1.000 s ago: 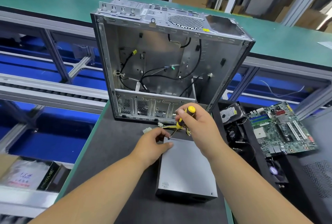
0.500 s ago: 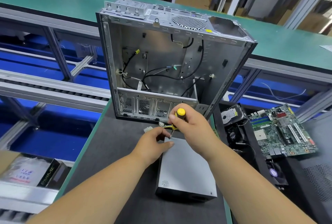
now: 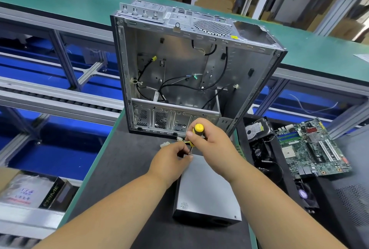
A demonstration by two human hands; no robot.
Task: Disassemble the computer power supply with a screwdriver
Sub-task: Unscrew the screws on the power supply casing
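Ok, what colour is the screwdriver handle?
Yellow with black, seen in the head view: the screwdriver is gripped by the right hand.

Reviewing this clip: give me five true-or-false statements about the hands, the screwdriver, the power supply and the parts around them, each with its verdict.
1. The right hand grips the yellow-handled screwdriver. True.
2. The power supply sits inside the computer case. False: it lies on the dark mat in front of the case.
3. The left hand rests at the power supply's far left corner, fingers by the screwdriver shaft. True.
4. The motherboard is mounted in the case. False: it lies to the right of the mat.
5. The screwdriver lies flat on the mat. False: it is held near upright, tip down at the power supply's top.
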